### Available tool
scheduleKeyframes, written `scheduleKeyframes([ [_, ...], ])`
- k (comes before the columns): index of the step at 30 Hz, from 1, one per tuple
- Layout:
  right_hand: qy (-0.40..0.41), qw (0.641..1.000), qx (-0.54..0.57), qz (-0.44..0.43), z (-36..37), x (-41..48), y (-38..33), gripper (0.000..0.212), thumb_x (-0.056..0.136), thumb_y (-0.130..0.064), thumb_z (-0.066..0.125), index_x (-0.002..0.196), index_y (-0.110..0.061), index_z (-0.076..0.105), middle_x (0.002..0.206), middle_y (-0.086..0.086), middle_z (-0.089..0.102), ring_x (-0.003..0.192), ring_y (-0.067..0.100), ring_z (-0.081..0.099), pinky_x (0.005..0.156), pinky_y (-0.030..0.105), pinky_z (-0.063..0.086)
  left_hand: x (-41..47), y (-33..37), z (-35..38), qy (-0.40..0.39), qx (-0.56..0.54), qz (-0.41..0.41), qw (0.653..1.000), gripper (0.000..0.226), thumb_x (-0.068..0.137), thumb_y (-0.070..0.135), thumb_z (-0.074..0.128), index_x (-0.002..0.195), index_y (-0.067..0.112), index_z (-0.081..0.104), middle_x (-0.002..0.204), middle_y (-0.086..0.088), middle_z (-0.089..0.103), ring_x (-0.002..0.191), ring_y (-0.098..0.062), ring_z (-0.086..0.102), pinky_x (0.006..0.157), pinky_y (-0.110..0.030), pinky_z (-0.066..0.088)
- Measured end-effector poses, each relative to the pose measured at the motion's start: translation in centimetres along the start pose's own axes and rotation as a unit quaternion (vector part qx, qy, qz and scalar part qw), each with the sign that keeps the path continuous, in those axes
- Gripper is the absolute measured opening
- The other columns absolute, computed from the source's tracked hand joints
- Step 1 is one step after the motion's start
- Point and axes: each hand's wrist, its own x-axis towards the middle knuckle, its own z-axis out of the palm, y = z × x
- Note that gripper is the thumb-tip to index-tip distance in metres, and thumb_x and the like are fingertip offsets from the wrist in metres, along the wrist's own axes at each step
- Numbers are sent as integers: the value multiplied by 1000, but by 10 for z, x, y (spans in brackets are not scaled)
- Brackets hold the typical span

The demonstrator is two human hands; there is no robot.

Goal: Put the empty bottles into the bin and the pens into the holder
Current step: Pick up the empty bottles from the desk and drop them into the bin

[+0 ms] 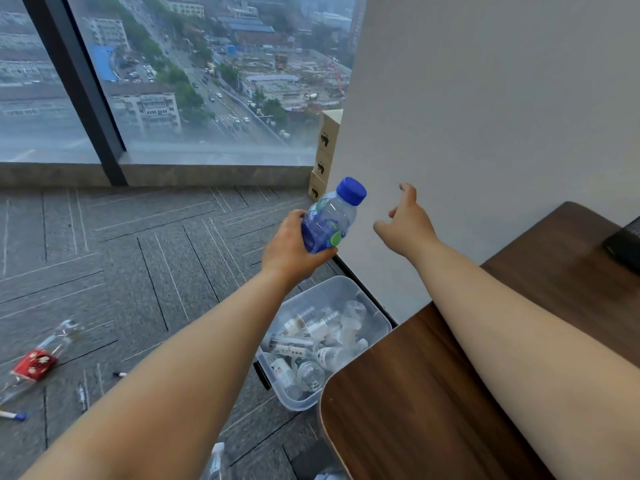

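My left hand [289, 247] grips a clear bottle with a blue cap and blue label [329, 218], held tilted in the air above the far end of the clear plastic bin [375, 318]. Inside the bin lie several empty clear bottles. My right hand [407, 221] hangs open to the right of the bottle, fingers spread, holding nothing. On the carpet at the left lie a bottle with a red label [34, 363], a blue-capped pen [14, 415], a black marker [119, 374] and another pen [81, 396]. No pen holder shows.
A dark wooden table [415, 410] fills the lower right, its rounded corner over the bin's near edge. A white wall [485, 116] stands behind it, with stacked cardboard boxes [323, 157] at its corner. A floor-to-ceiling window runs along the back. A dark device [625, 242] lies on the table.
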Motion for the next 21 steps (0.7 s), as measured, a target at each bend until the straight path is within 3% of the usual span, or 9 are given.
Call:
scheduleKeyframes([
  [5, -24, 1000, -12, -13, -1, -3, -1, 75, 85, -20, 56, 146, -16, 13, 123, 14, 54, 112, 34, 53, 96, 50, 46, 8, -5, 17, -63, 33, -19, 997, 76, 71, 44, 75, 131, 16, 38, 128, -3, 55, 114, -22, 56, 90, -36, 48],
  [6, -24, 999, -14, -16, -1, -3, -2, 74, 85, -20, 56, 146, -16, 14, 122, 15, 54, 110, 34, 54, 96, 50, 46, 11, -7, 21, -85, 57, -31, 994, 82, 73, 49, 71, 137, 14, 32, 138, -6, 48, 124, -25, 49, 99, -41, 44],
  [8, -24, 999, -16, -19, -1, -3, -2, 74, 85, -20, 56, 146, -16, 14, 120, 15, 55, 109, 34, 55, 95, 49, 47, 13, -11, 27, -133, 140, -78, 978, 98, 79, 60, 57, 149, 12, 7, 157, -12, 15, 144, -30, 18, 115, -53, 23],
  [10, -28, 999, -16, -18, 0, -3, -1, 72, 85, -20, 55, 145, -16, 15, 120, 14, 55, 109, 34, 55, 96, 49, 46, 12, -13, 29, -152, 190, -108, 964, 97, 85, 63, 45, 149, 11, -5, 159, -10, -4, 147, -28, 2, 114, -57, 10],
  [12, -34, 999, -14, -20, -1, -3, -1, 71, 85, -19, 53, 145, -17, 15, 119, 14, 55, 109, 33, 55, 97, 49, 45, 10, -11, 26, -139, 193, -98, 966, 85, 90, 57, 41, 149, 11, 4, 159, -12, 3, 146, -30, 8, 114, -55, 16],
  [14, -38, 999, -12, -25, -1, -3, -1, 70, 86, -19, 53, 145, -16, 16, 118, 13, 56, 108, 33, 55, 99, 49, 44, 10, -11, 22, -113, 186, -77, 973, 69, 93, 48, 43, 146, 9, 21, 153, -15, 23, 140, -33, 25, 111, -50, 28],
  [18, -41, 999, -8, -33, 0, -4, 0, 67, 86, -18, 53, 144, -15, 19, 115, 13, 58, 106, 31, 56, 99, 49, 44, 10, -10, 13, -103, 182, -44, 977, 40, 95, 33, 43, 127, 8, 48, 130, -13, 52, 117, -30, 51, 97, -43, 45],
  [21, -46, 998, -7, -34, 1, -4, 1, 64, 85, -18, 52, 142, -15, 22, 113, 14, 60, 105, 31, 57, 98, 49, 45, 7, -3, 8, -84, 185, -25, 979, 28, 95, 25, 41, 110, 9, 59, 113, -10, 63, 100, -27, 58, 85, -41, 51],
])
